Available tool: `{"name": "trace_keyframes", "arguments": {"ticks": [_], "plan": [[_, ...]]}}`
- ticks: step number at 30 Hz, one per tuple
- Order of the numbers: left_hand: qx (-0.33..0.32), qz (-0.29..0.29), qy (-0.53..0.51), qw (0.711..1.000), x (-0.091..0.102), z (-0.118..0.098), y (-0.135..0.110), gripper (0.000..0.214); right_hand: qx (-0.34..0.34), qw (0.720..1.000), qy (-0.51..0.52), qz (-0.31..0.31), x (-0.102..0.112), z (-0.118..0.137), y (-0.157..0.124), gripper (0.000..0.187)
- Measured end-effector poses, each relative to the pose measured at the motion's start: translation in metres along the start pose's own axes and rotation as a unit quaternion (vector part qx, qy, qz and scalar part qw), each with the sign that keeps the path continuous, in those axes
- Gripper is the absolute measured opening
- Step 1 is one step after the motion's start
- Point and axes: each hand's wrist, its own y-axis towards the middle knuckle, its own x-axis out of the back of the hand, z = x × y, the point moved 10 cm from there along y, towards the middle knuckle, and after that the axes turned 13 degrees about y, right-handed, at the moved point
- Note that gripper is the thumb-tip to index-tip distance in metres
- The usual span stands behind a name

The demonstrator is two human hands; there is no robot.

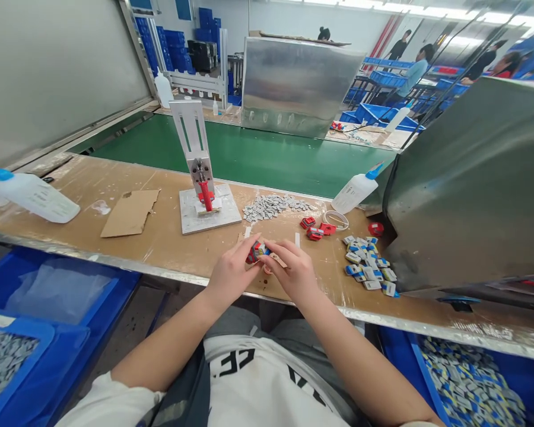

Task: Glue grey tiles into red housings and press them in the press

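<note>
- Nearest, below the bench edge at right, a blue plastic bin (418, 370) held many small grey pieces with blue and yellow parts; anything dropped over the edge there could, in the inspector's judgement, get lost among them.
- The left hand (234, 268) and right hand (296, 271) were together, fingertips closed from either side on one small red, blue and yellow block-shaped piece (254, 251). The piece was above the front of the bench, largely covered by fingers; its fit could not be told. Uneven finger pressure might tip it or let it slip.
- The brown, scuffed bench top (173, 249) showed a glossy, streaked surface; residue on it could soil parts, if tacky.
- To the right lay a loose heap of pale, box-shaped blocks with blue and yellow portions (369, 264). A careless sweep of the right forearm could scatter it.
- Beyond the hands sat a few chunky red plastic parts (315, 233), near a white squeeze bottle with a blue nozzle (355, 193). The bottle leaned; a knock could topple it.
- Left of a spread of flat grey chips (271, 207) stood a slotted metal clamp stand with a red handle (204, 178), on a square plate. Poor seating under it could mark a part.
- Farther off ran a smooth green belt (267, 160).
</note>
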Motion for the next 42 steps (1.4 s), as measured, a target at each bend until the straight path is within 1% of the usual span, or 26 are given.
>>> {"name": "trace_keyframes", "arguments": {"ticks": [6,10,12,15,17,19,21,22,23,24,26,28,29,30,31,33,34,36,37,38,40,42], "plan": [[0.044,0.032,-0.069,0.996,0.000,0.007,-0.001,0.063,0.001,1.000,0.003,0.019,-0.007,0.001,0.003,0.028],[0.072,0.057,-0.142,0.986,-0.004,0.013,-0.003,0.063,0.006,0.999,-0.005,0.034,-0.016,0.002,0.006,0.029],[0.087,0.060,-0.169,0.980,-0.004,0.017,-0.004,0.062,-0.002,0.999,-0.007,0.053,-0.023,0.002,0.009,0.030],[0.102,0.060,-0.184,0.976,-0.005,0.025,-0.007,0.062,-0.011,0.997,-0.008,0.071,-0.029,0.005,0.012,0.031],[0.112,0.062,-0.206,0.970,-0.007,0.033,-0.009,0.057,-0.010,0.996,-0.005,0.085,-0.033,0.007,0.014,0.032],[0.131,0.057,-0.248,0.958,-0.010,0.048,-0.011,0.052,-0.013,0.994,0.019,0.108,-0.041,0.004,0.021,0.036],[0.153,0.046,-0.288,0.944,-0.012,0.067,-0.013,0.048,-0.032,0.990,0.078,0.114,-0.052,-0.008,0.038,0.041],[0.165,0.037,-0.298,0.939,-0.012,0.078,-0.015,0.046,-0.058,0.986,0.116,0.106,-0.060,-0.019,0.051,0.043],[0.177,0.026,-0.298,0.938,-0.011,0.091,-0.016,0.045,-0.099,0.978,0.161,0.093,-0.070,-0.035,0.066,0.044],[0.190,0.014,-0.287,0.939,-0.009,0.104,-0.017,0.044,-0.150,0.964,0.205,0.082,-0.083,-0.052,0.081,0.045],[0.210,-0.014,-0.234,0.949,0.000,0.129,-0.019,0.044,-0.264,0.918,0.284,0.083,-0.120,-0.082,0.107,0.046],[0.212,-0.030,-0.168,0.962,0.010,0.148,-0.019,0.049,-0.297,0.892,0.322,0.110,-0.153,-0.089,0.132,0.047],[0.207,-0.033,-0.144,0.967,0.015,0.156,-0.018,0.052,-0.298,0.886,0.333,0.125,-0.164,-0.087,0.142,0.049],[0.200,-0.037,-0.131,0.970,0.019,0.162,-0.016,0.055,-0.294,0.883,0.339,0.137,-0.172,-0.083,0.150,0.051],[0.194,-0.043,-0.133,0.971,0.022,0.169,-0.013,0.057,-0.294,0.878,0.349,0.143,-0.175,-0.079,0.155,0.054],[0.197,-0.064,-0.167,0.964,0.027,0.183,-0.009,0.058,-0.295,0.861,0.388,0.145,-0.173,-0.071,0.160,0.055],[0.206,-0.075,-0.194,0.956,0.028,0.191,-0.008,0.057,-0.294,0.847,0.418,0.147,-0.170,-0.067,0.161,0.052],[0.226,-0.092,-0.246,0.938,0.026,0.204,-0.007,0.058,-0.285,0.811,0.487,0.154,-0.164,-0.057,0.162,0.042],[0.233,-0.094,-0.264,0.931,0.024,0.208,-0.007,0.059,-0.277,0.794,0.518,0.159,-0.161,-0.052,0.164,0.037],[0.237,-0.092,-0.275,0.927,0.021,0.211,-0.006,0.060,-0.265,0.783,0.540,0.162,-0.159,-0.047,0.166,0.036],[0.237,-0.082,-0.283,0.926,0.016,0.212,-0.007,0.062,-0.230,0.774,0.568,0.157,-0.155,-0.036,0.173,0.041],[0.234,-0.072,-0.281,0.928,0.014,0.211,-0.008,0.062,-0.186,0.777,0.582,0.152,-0.151,-0.023,0.185,0.052]]}}
